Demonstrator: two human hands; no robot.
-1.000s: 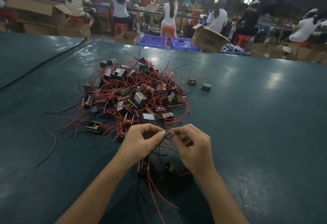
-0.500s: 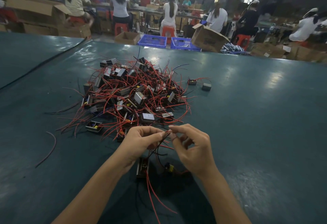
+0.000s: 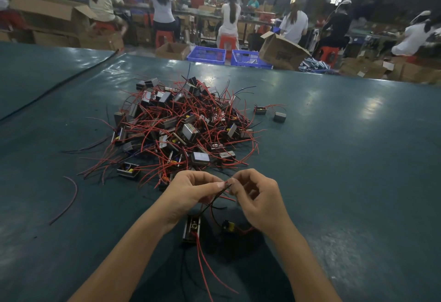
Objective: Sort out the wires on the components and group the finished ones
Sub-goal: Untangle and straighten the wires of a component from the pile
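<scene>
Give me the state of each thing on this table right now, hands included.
left hand, pinches black wire
right hand, pinches black wire
black wire, raised between both hands
component, apart from pile, below left hand
pile of components, tangled
loose red wire, lying alone left of pile

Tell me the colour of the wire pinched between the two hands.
The wire is black, best seen in the head view.

Tangled pile of wired components [image 3: 181, 129] blocks the surface [image 3: 346, 170] straight ahead, centre-left. Right side lies open beyond two stray components [image 3: 279, 117] beside the pile. Left side open too, one loose wire [image 3: 70, 196] lying there.
</scene>
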